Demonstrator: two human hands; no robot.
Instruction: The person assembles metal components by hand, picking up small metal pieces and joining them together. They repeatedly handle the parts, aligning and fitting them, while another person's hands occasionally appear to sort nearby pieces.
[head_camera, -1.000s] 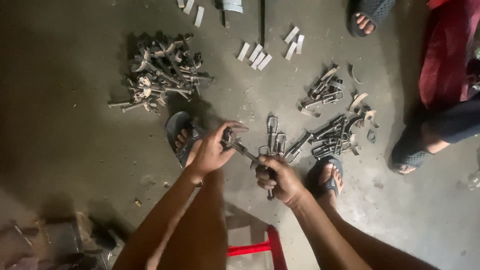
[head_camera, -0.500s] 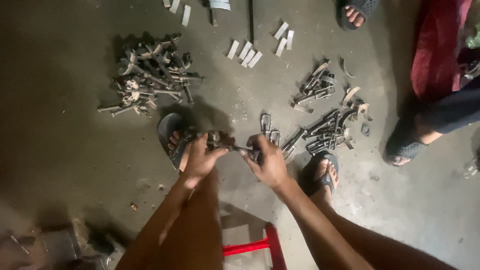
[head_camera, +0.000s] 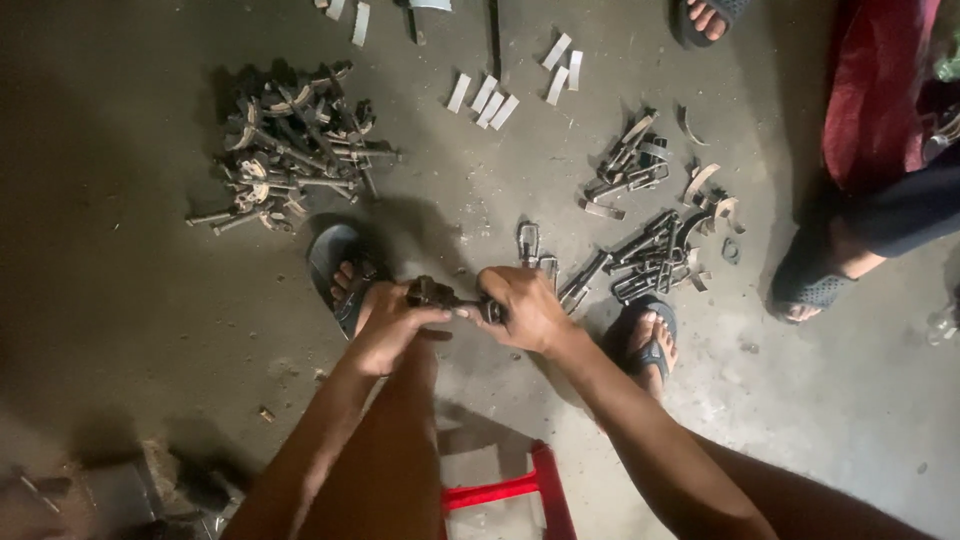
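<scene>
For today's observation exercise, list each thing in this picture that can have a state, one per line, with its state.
Left hand: closed on one end of the metal part.
Right hand: closed on the other end.
Metal part: held level between both hands, above the floor.
Left pile of metal parts: heaped, untouched.
Flat metal strips: lying loose, side by side.
Red stool: partly in view below.

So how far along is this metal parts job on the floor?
Looks partway. Done, it seems: the big pile of bolt-like pieces on the left. In hand: left hand and right hand both grip one metal piece. Probably left: loose parts and flat strips on the right.
</scene>
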